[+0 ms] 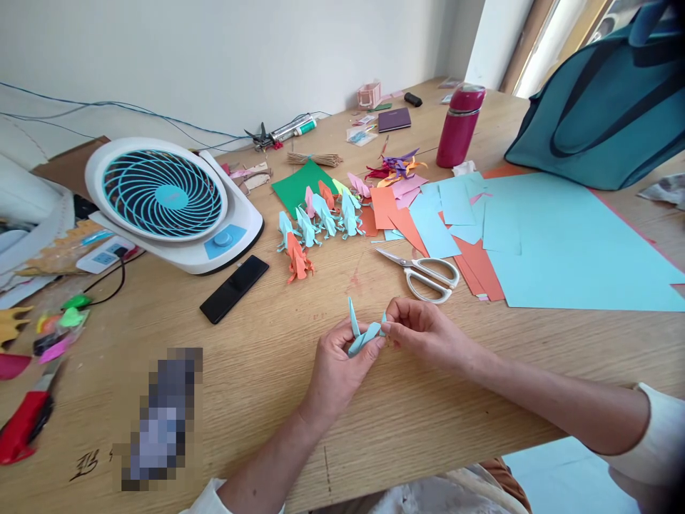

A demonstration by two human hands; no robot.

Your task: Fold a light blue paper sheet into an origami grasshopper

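Observation:
A small folded light-blue paper piece (365, 338) is held over the wooden table, with one narrow point sticking up at its left. My left hand (340, 360) pinches its body between thumb and fingers. The thumb and index finger of my right hand (422, 328) close on the thin tip at its right end. Beyond my hands stand several folded paper figures in light blue, pink and orange (297, 258). White-handled scissors (422, 275) lie just past my right hand, blades pointing left.
Behind the scissors spread cut orange and blue sheets (436, 225), with a large blue sheet (567, 250) to their right. A fan (171, 200) and a black phone (234, 289) sit left. Farther back are a magenta bottle (460, 127) and a teal bag (604, 107).

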